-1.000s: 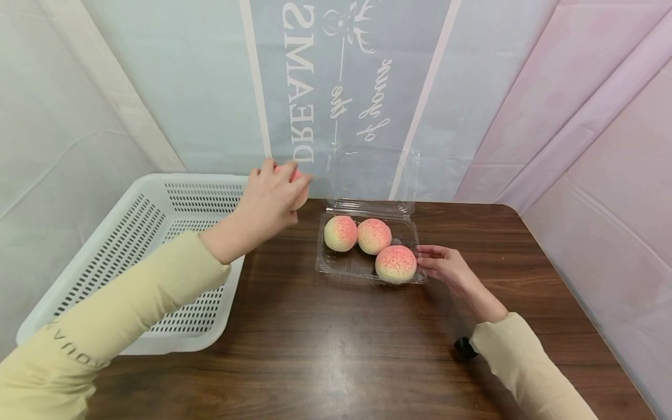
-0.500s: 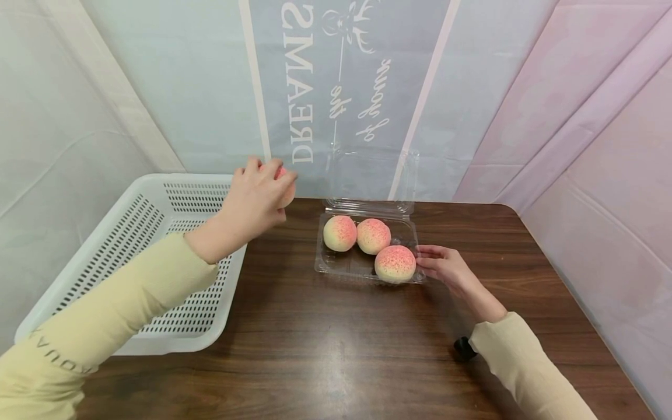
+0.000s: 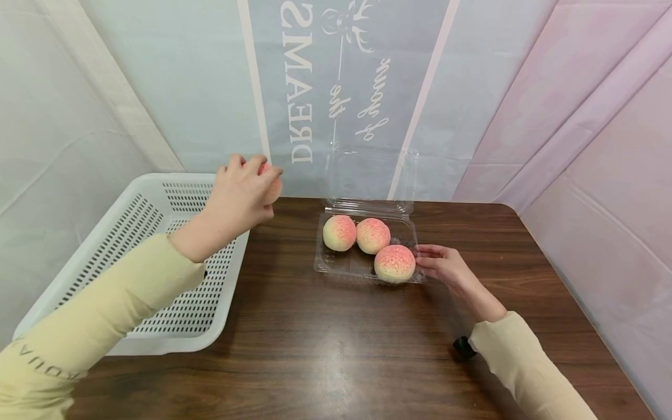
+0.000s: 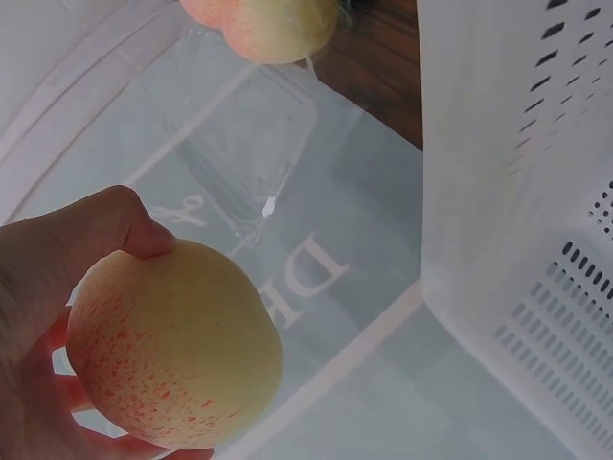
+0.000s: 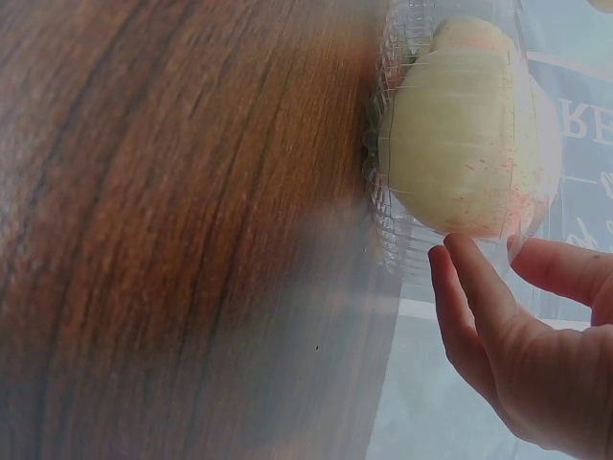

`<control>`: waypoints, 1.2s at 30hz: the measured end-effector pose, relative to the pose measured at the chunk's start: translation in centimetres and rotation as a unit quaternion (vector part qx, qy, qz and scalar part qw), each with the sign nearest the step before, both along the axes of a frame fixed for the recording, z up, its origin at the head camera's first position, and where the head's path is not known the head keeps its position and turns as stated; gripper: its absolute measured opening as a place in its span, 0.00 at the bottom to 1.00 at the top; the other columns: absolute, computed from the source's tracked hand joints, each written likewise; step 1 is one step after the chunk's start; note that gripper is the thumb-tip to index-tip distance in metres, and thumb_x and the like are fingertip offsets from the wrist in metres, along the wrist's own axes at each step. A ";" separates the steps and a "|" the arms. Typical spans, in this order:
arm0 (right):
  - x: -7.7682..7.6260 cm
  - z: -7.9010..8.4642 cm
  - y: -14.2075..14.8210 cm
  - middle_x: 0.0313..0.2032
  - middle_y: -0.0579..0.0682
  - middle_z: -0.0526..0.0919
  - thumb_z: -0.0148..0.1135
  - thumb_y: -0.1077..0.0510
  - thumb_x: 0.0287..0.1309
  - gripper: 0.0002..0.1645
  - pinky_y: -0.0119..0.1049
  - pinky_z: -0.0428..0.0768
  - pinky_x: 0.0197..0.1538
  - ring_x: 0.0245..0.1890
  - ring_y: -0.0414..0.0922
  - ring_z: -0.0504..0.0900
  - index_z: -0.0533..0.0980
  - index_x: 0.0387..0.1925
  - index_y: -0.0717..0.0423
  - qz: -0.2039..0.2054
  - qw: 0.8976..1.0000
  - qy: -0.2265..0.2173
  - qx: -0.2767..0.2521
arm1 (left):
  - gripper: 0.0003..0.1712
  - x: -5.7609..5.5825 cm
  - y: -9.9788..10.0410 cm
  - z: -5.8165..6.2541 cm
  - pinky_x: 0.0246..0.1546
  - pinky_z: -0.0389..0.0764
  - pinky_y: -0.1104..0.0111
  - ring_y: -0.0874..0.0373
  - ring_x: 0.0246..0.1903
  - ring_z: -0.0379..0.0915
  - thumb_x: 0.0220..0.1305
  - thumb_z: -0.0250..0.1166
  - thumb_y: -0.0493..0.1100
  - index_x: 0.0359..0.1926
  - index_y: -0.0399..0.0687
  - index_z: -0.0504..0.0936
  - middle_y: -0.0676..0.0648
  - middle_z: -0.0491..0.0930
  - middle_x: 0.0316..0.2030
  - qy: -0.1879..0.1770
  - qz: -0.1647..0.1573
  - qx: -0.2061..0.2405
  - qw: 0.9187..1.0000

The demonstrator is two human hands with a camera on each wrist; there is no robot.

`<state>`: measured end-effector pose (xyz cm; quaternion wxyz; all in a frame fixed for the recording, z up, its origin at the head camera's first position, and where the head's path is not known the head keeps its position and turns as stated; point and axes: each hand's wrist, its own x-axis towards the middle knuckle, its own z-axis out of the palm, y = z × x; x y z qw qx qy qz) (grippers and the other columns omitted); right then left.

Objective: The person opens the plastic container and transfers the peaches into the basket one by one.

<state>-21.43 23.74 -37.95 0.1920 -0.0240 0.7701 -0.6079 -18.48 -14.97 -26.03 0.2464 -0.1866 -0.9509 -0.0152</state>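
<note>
My left hand (image 3: 238,189) grips a pink-and-cream peach (image 4: 182,345), thumb on one side and fingers curled round the other. It is raised by the far right corner of the white plastic basket (image 3: 226,315). Three more peaches sit in a clear hinged plastic box (image 3: 341,271) with its lid (image 3: 373,175) standing up: one at the left (image 3: 339,233), one in the middle (image 3: 373,236), one at the front right (image 3: 395,263). At the box's right end, my right hand (image 3: 446,268) pinches the rim, thumb above and fingertips against the outer wall (image 5: 421,230).
The basket has slotted walls and fills the left of the brown wooden table (image 3: 336,350). A printed curtain (image 3: 210,87) hangs right behind the table. Pale cloth (image 3: 619,192) borders the right side. A small black device (image 3: 464,348) is at the right sleeve.
My left hand has moved leftward with its peach, from near the box toward the basket's far right corner. The right hand and the box have stayed in place.
</note>
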 end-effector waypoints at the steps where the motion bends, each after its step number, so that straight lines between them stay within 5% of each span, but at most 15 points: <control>1: 0.0 0.0 0.0 0.49 0.61 0.70 0.51 0.65 0.60 0.31 0.28 0.76 0.43 0.36 0.31 0.78 0.54 0.62 0.76 0.000 1.000 0.000 -0.001 | 0.30 0.0 -0.1 0.0 0.28 0.69 0.48 0.36 0.38 0.62 0.36 0.67 0.39 0.48 0.45 0.73 0.36 0.70 0.47 -0.002 0.001 0.002 1.000; 8: 0.1 0.2 -0.2 0.52 0.66 0.67 0.51 0.65 0.61 0.32 0.28 0.76 0.44 0.37 0.31 0.77 0.53 0.62 0.77 0.004 1.000 0.003 -0.001 | 0.29 0.0 -0.7 0.0 0.28 0.70 0.47 0.35 0.38 0.63 0.36 0.65 0.38 0.47 0.45 0.73 0.35 0.70 0.47 0.001 0.011 0.014 1.000; 21: 0.0 0.0 0.1 0.49 0.61 0.70 0.50 0.65 0.61 0.31 0.29 0.77 0.44 0.37 0.31 0.77 0.54 0.61 0.76 0.005 1.000 0.001 0.002 | 0.29 0.1 -2.3 0.4 0.27 0.69 0.45 0.34 0.38 0.61 0.37 0.64 0.37 0.48 0.41 0.73 0.35 0.69 0.45 -0.026 0.022 0.048 0.998; 36: 0.1 0.0 0.0 0.48 0.59 0.71 0.51 0.66 0.61 0.31 0.28 0.77 0.44 0.37 0.31 0.77 0.55 0.61 0.77 0.004 1.000 0.003 0.000 | 0.31 -0.2 -4.1 0.6 0.28 0.70 0.46 0.32 0.39 0.61 0.38 0.65 0.41 0.50 0.41 0.72 0.35 0.69 0.46 -0.070 0.072 0.075 0.992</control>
